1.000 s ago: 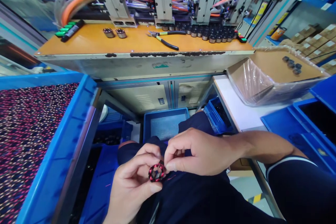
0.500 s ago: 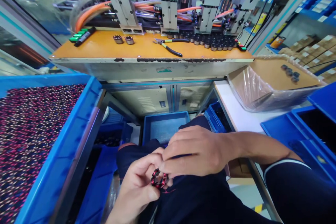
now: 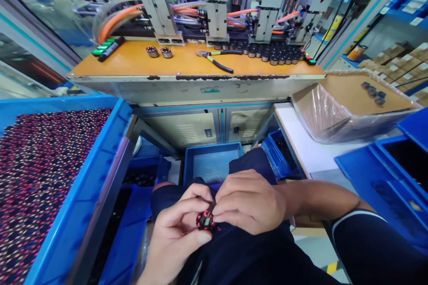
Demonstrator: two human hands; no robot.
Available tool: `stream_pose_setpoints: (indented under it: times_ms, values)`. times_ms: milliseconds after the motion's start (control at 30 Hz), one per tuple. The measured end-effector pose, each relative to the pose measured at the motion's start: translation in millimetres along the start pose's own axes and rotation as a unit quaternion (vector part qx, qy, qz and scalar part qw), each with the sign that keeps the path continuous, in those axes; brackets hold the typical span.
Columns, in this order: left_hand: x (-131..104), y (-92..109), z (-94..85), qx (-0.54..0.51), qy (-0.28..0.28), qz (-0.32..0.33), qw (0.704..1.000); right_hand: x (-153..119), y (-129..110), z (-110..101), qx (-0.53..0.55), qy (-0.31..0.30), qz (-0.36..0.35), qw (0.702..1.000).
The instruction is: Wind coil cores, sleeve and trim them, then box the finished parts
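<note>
A small motor stator (image 3: 204,221), a black ring with red wire windings, is held low in front of my lap. My left hand (image 3: 179,227) pinches it between the thumb below and the curled fingers above. From the other side, my right hand (image 3: 249,202) is closed, its thumb and fingertips against the stator's upper right edge. Whether a wire end or another small part sits in those fingertips is hidden. Something greyish shows in the ring's middle opening.
At left, a blue bin (image 3: 122,109) holds many red-wound stators. Cutting pliers (image 3: 217,60), two metal-cased parts (image 3: 159,52) and rows of black-topped parts (image 3: 274,55) are on the orange bench (image 3: 127,64) under the press units. A plastic-lined carton (image 3: 354,118) stands right.
The stator has turned in my left hand and moved slightly up and right. My right hand's fingers have curled in more, with their tips at the ring's edge.
</note>
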State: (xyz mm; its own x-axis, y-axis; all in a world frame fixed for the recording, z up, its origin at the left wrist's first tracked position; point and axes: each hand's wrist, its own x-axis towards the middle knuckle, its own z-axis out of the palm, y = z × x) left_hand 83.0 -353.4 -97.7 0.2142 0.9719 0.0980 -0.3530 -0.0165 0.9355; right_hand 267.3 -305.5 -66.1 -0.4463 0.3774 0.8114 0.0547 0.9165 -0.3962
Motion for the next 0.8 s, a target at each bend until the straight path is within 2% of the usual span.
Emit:
stream_pose_setpoints:
  times_ms: [133,233,300,467,667,800]
  values:
    - [0,6,1.9,0.045,0.041,0.01,0.998,-8,-2,9,-0.011,0.042,0.034,0.998]
    - [-2,12,-2.5,0.069,-0.007,-0.036,0.997,-11,-1,11,-0.017,0.042,0.027,0.999]
    - [-4,13,-5.9,0.082,-0.027,-0.044,0.995,-11,-1,10,-0.017,0.041,0.028,0.999]
    - [-10,7,-6.2,0.078,-0.003,-0.002,0.997,-12,-3,12,-0.046,0.054,0.058,0.996]
    - [-8,2,-1.3,-0.031,-0.011,0.067,0.997,-11,-11,9,-0.049,0.067,0.11,0.991]
    - [-6,1,5.9,-0.184,-0.038,0.071,0.98,-4,-19,-1,-0.043,0.007,0.077,0.996]
